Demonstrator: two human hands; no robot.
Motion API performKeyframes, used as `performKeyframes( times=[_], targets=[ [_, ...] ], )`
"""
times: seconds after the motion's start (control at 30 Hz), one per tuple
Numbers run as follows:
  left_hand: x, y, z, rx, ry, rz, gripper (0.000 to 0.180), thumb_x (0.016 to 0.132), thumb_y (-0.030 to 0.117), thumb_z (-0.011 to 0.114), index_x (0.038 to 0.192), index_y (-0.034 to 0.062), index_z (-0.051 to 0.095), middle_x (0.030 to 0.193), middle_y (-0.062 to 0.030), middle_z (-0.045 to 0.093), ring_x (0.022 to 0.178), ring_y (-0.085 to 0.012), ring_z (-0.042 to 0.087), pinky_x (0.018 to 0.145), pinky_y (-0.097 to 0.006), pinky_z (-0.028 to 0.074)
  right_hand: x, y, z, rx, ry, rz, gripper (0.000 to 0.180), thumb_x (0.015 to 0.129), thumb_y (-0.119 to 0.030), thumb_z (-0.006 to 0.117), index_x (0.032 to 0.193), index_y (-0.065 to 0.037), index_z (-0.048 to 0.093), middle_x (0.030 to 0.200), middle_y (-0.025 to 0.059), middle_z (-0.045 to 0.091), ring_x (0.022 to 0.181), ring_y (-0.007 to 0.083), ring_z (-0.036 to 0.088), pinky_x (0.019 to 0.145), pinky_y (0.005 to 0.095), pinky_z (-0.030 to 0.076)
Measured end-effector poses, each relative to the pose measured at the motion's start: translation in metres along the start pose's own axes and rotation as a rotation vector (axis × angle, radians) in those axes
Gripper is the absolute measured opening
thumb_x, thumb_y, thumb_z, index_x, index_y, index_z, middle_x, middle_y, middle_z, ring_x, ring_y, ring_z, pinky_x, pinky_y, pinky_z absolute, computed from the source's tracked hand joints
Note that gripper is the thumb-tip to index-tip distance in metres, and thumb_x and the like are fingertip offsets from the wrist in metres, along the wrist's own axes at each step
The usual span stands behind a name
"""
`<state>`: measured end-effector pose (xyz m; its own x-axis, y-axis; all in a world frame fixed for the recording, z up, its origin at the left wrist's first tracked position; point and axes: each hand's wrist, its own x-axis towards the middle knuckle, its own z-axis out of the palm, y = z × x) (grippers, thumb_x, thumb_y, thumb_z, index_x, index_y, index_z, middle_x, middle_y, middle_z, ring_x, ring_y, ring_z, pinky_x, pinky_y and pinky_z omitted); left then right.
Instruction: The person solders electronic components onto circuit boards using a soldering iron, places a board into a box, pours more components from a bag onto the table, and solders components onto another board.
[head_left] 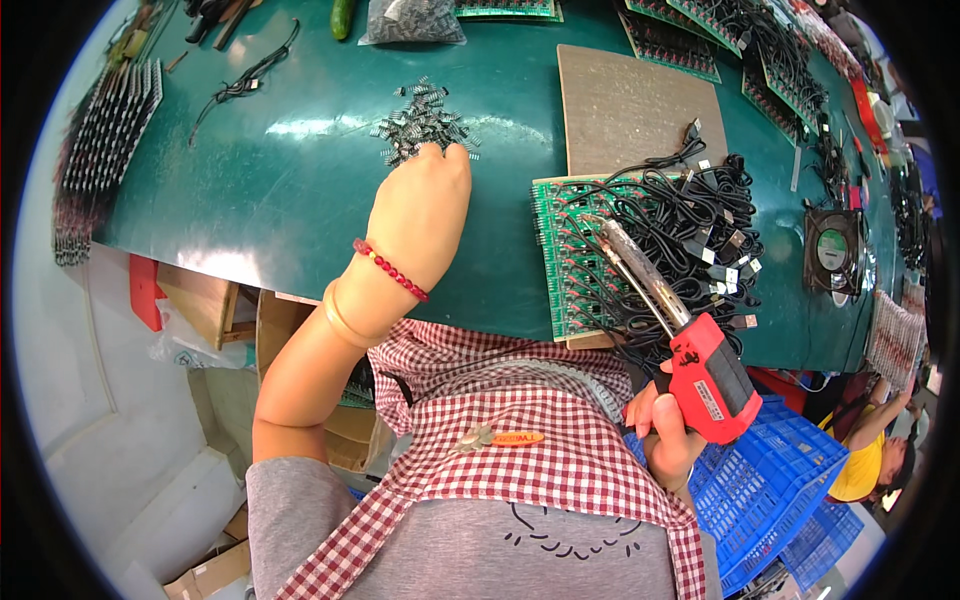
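My left hand [424, 200], with a red bead bracelet and a bangle on its wrist, reaches to the near edge of a pile of small black multi-pin components [425, 118]. Its fingers are curled, and the fingertips are hidden behind the knuckles. In my right hand [665, 428] is a red and black soldering gun [712, 380], held by its handle. The metal tip points up and away, over a green circuit board panel [568, 255] with red and black parts. Black USB cables [700, 225] lie bunched across the panel's right side.
A brown board [635, 110] lies behind the panel on the green table [290, 180]. A bag of dark parts [412, 22], a cucumber [342, 18] and a loose cable [240, 88] are farther back. At right are a small fan [833, 250] and blue crates [770, 470].
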<state>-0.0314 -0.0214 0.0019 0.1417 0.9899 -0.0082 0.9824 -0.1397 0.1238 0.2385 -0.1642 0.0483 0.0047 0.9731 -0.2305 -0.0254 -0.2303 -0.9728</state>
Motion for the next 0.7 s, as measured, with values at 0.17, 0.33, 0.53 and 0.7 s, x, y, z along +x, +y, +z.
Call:
performKeyframes(
  times=[0.17, 0.33, 0.53, 0.7],
  targets=[
    [-0.001, -0.014, -0.003, -0.139, 0.170, 0.091, 0.010, 0.074, -0.001, 0.057, 0.082, -0.0018, 0.053, 0.078, -0.0175, 0.059, 0.071, -0.0278, 0.064, 0.056, -0.034, 0.053, 0.004, -0.004, 0.000, 0.094, -0.034, -0.075, 0.032, 0.087, -0.011, 0.047, 0.114, 0.005, 0.038, 0.054, 0.0058, 0.043, 0.044, 0.0123, 0.040, 0.046, 0.0286, 0.041],
    [-0.016, 0.008, -0.034, -0.839, -0.025, -0.002, 0.008, 0.079, -0.003, 0.055, 0.086, -0.0026, 0.058, 0.073, -0.0118, 0.061, 0.063, -0.0170, 0.063, 0.055, -0.027, 0.052, 0.008, -0.011, 0.007, 0.130, 0.022, -0.069, 0.032, 0.087, -0.009, 0.048, 0.114, 0.004, 0.037, 0.056, 0.0069, 0.045, 0.045, 0.0140, 0.043, 0.049, 0.0296, 0.043],
    [-0.071, 0.071, -0.033, -1.961, -0.553, -0.123, 0.006, 0.085, -0.002, 0.056, 0.091, -0.0015, 0.055, 0.091, -0.0080, 0.061, 0.078, -0.0100, 0.059, 0.070, -0.025, 0.051, 0.018, -0.023, 0.028, 0.119, -0.053, 0.038, 0.041, 0.080, 0.001, 0.055, 0.117, 0.000, 0.038, 0.085, 0.0123, 0.054, 0.075, 0.0173, 0.055, 0.071, 0.0315, 0.048],
    [-0.085, 0.092, -0.033, -2.193, -0.601, -0.231, 0.007, 0.085, -0.002, 0.057, 0.092, -0.0002, 0.054, 0.091, -0.0047, 0.058, 0.079, -0.0082, 0.055, 0.070, -0.024, 0.048, 0.023, -0.028, 0.029, -0.117, -0.169, -0.045, 0.037, 0.079, 0.004, 0.056, 0.113, -0.001, 0.042, 0.094, 0.0087, 0.052, 0.082, 0.0124, 0.050, 0.069, 0.0255, 0.045]
  ],
)
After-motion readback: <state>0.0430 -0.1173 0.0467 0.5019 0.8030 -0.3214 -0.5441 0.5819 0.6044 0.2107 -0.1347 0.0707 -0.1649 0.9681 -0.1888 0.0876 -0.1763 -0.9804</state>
